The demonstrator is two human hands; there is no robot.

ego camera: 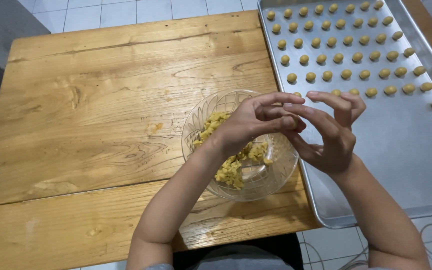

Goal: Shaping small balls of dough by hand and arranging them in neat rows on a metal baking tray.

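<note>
My left hand (256, 122) and my right hand (328, 132) meet above the rim of a clear glass bowl (201, 112), palms facing each other with the fingers overlapping. Whatever lies between them is hidden, most likely a small piece of dough. The bowl holds crumbly yellow dough (230, 170). To the right lies a metal baking tray (406, 150) with several rows of small yellow dough balls (346, 56) in its far half.
The bowl and tray rest on a wooden table (101, 110). The tray overhangs the table's right edge. White floor tiles (126, 10) show beyond the table, and cables (426, 235) lie on the floor at the lower right.
</note>
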